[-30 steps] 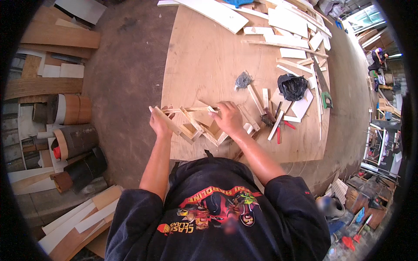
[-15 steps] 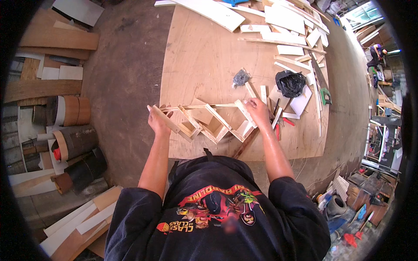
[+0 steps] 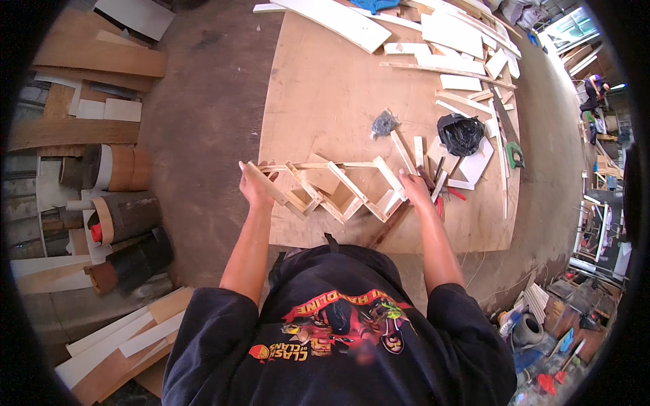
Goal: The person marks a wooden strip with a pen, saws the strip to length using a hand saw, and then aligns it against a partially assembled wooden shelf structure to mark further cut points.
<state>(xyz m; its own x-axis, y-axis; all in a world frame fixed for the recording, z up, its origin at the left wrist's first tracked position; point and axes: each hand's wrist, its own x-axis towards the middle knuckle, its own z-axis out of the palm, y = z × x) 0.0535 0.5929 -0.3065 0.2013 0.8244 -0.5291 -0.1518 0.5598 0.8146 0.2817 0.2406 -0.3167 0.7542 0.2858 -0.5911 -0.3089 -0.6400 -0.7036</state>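
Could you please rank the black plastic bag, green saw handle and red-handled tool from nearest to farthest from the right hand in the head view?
1. Red-handled tool, just right of the right hand.
2. Black plastic bag, beyond and rightward.
3. Green saw handle, well out to the right.

At the surface's (image 3: 325, 108) left edge, the wooden frame (image 3: 349, 182) hides some of the left hand's (image 3: 257, 194) fingers from us. Beyond the far edge, the picture cuts off a blue thing (image 3: 376, 4). Toward the right edge, we cannot see inside the black bag (image 3: 460, 134).
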